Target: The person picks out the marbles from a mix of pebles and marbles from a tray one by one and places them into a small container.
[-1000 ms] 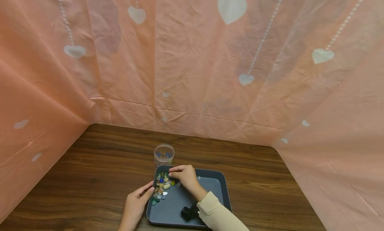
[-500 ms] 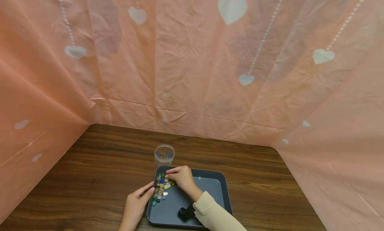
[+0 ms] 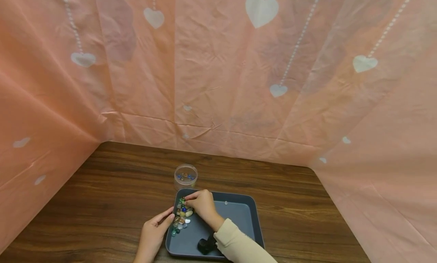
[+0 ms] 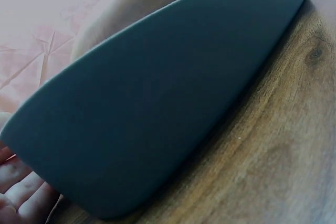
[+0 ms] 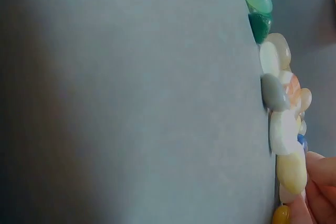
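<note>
A dark grey tray (image 3: 239,197) holds a loose band of polished pebbles and glass beads (image 3: 180,220) along its left side. At the tray's left wall my left hand (image 3: 153,230) holds the rim with thumb and forefinger, its other fingers (image 4: 23,190) against the outside. My right hand (image 3: 203,207) reaches over the tray, thumb and forefinger close together among the pebbles near the far left corner. In the right wrist view its fingertips lie beside a pale yellow pebble (image 5: 292,171) and a small amber one (image 5: 281,214). I cannot tell whether they pinch one.
Just behind the tray stands a clear round jar (image 3: 186,182) with blue and amber beads inside. One clear bead (image 3: 225,203) lies apart near the tray's far wall. A black camera (image 3: 206,246) hangs under the right wrist. Pink heart-printed curtains (image 3: 218,84) surround the wooden table (image 3: 112,191).
My right hand has moved left and slightly toward me, into the far end of the pebbles, covering the yellow pebble seen earlier. My left hand stays at the tray's rim.
</note>
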Motion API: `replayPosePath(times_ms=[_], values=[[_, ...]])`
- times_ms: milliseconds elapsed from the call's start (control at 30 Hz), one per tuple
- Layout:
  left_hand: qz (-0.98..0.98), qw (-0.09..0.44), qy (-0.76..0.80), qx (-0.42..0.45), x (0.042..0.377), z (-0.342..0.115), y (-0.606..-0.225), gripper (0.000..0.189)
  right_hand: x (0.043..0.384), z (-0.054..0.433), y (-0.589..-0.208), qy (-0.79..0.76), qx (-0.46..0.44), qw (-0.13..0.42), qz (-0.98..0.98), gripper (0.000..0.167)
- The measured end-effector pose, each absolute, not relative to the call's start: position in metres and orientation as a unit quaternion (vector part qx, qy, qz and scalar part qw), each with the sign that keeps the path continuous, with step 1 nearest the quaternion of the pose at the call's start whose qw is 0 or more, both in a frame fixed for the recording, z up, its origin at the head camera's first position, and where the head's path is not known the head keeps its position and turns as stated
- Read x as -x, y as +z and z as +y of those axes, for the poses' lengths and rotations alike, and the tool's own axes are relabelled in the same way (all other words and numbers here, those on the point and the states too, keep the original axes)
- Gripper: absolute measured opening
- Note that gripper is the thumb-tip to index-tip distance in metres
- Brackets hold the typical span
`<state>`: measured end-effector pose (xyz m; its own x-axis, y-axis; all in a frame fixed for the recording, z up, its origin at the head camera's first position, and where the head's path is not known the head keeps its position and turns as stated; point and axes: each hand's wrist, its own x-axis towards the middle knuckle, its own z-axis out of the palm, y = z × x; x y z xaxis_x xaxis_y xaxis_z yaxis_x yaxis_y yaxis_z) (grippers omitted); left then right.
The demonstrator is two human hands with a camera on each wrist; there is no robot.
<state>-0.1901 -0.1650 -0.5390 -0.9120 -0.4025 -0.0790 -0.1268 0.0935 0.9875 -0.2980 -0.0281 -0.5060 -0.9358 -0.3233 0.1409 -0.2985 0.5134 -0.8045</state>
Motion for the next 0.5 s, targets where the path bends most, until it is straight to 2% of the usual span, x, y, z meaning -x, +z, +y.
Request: replayPosePath(times_ms=[500], values=[[-0.73,0.1,-0.651,-0.184,0.1901,-0.1644,-0.538,0.041,0.2979,-0.0309,-0.5071,-0.433,0.198,0.004,0.879,0.003]])
